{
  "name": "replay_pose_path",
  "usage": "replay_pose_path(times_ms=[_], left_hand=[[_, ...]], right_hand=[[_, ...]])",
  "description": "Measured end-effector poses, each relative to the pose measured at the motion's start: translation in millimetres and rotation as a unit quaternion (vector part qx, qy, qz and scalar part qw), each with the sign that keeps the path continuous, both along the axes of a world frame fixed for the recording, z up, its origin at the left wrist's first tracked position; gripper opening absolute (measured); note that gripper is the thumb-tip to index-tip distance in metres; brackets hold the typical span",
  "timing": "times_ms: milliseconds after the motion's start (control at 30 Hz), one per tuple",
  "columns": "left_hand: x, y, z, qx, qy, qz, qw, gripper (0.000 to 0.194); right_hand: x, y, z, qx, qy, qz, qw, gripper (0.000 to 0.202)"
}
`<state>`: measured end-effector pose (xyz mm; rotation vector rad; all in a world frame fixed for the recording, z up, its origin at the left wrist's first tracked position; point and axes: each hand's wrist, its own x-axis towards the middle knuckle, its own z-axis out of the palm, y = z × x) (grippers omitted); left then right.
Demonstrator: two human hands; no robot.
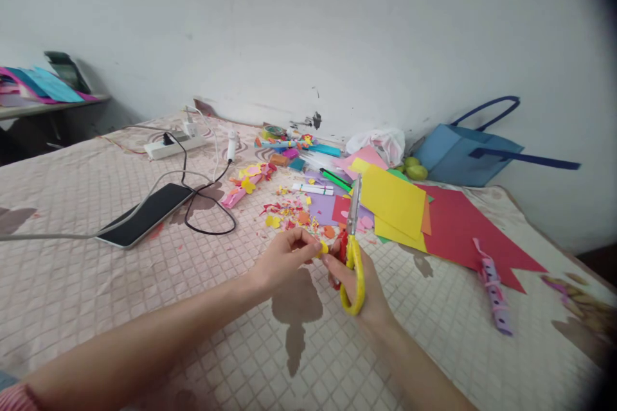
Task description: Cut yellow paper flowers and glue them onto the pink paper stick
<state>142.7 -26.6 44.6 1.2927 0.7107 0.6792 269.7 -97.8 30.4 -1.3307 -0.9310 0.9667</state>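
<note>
My left hand pinches a small yellow paper piece between thumb and fingertips, near the middle of the view. My right hand touches the same piece with its fingertips. Scissors with yellow and red handles hang in my right hand, blades pointing up and away from me. The two hands nearly meet above the patterned cloth. Just beyond them lie small paper scraps in several colours.
Yellow sheets overlap red paper at the right. A pink dotted roll lies nearer. A blue bag stands by the wall. At left are a phone, cables and a power strip.
</note>
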Motion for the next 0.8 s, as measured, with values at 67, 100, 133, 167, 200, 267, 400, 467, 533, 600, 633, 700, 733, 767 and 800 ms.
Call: replay_pose_path(times_ms=[67, 100, 133, 167, 200, 267, 400, 467, 533, 600, 633, 700, 733, 767, 800], left_hand=[[0.4, 1.4, -3.6, 0.01, 0.013, -0.014, 1.0, 0.021], [0.5, 2.5, -5.2, 0.014, 0.016, -0.021, 1.0, 0.022], [0.5, 3.6, -6.3, 0.015, 0.018, -0.028, 0.999, 0.023], [0.5, 4.8, -6.8, 0.016, 0.018, -0.032, 0.999, 0.023], [0.2, 5.9, -6.4, 0.014, 0.016, -0.03, 0.999, 0.024], [-0.8, 8.1, -3.1, 0.003, 0.002, -0.015, 1.0, 0.024], [-4.8, 13.4, 7.7, -0.027, -0.057, 0.031, 0.998, 0.022], [-6.8, 17.1, 11.2, -0.036, -0.09, 0.047, 0.994, 0.023], [-8.4, 20.6, 12.5, -0.048, -0.119, 0.058, 0.99, 0.023], [-9.4, 23.4, 12.5, -0.058, -0.138, 0.07, 0.986, 0.024], [-9.7, 24.3, 12.4, -0.06, -0.145, 0.076, 0.985, 0.024], [-9.9, 25.3, 12.2, -0.059, -0.16, 0.087, 0.982, 0.023], [-9.8, 25.3, 12.3, -0.057, -0.167, 0.092, 0.98, 0.022], [-9.6, 25.3, 12.4, -0.056, -0.174, 0.096, 0.978, 0.021], [-9.4, 25.1, 12.5, -0.056, -0.179, 0.098, 0.977, 0.021]], right_hand=[[1.1, 0.4, 0.3, 0.006, 0.007, -0.004, 1.0, 0.027], [1.9, 0.7, 0.6, 0.006, 0.013, -0.007, 1.0, 0.027], [2.8, 0.9, 1.0, 0.007, 0.019, -0.012, 1.0, 0.028], [3.8, 1.0, 1.2, 0.006, 0.023, -0.015, 1.0, 0.029], [4.7, 1.1, 1.3, 0.006, 0.025, -0.016, 1.0, 0.029], [6.4, 1.1, 0.7, 0.004, 0.023, -0.005, 1.0, 0.028], [6.8, 0.1, -3.4, -0.023, -0.01, 0.053, 0.998, 0.04], [5.6, -0.8, -5.2, -0.044, -0.05, 0.074, 0.995, 0.041], [3.8, -1.9, -6.1, -0.057, -0.098, 0.086, 0.99, 0.039], [2.1, -3.2, -6.1, -0.063, -0.139, 0.095, 0.984, 0.037], [1.4, -3.8, -6.0, -0.065, -0.155, 0.098, 0.981, 0.036], [0.4, -5.0, -5.9, -0.069, -0.184, 0.101, 0.975, 0.034], [0.1, -5.4, -6.1, -0.072, -0.198, 0.102, 0.972, 0.033], [-0.2, -5.7, -6.4, -0.073, -0.21, 0.101, 0.97, 0.033], [-0.4, -5.8, -6.7, -0.075, -0.219, 0.101, 0.967, 0.032]])
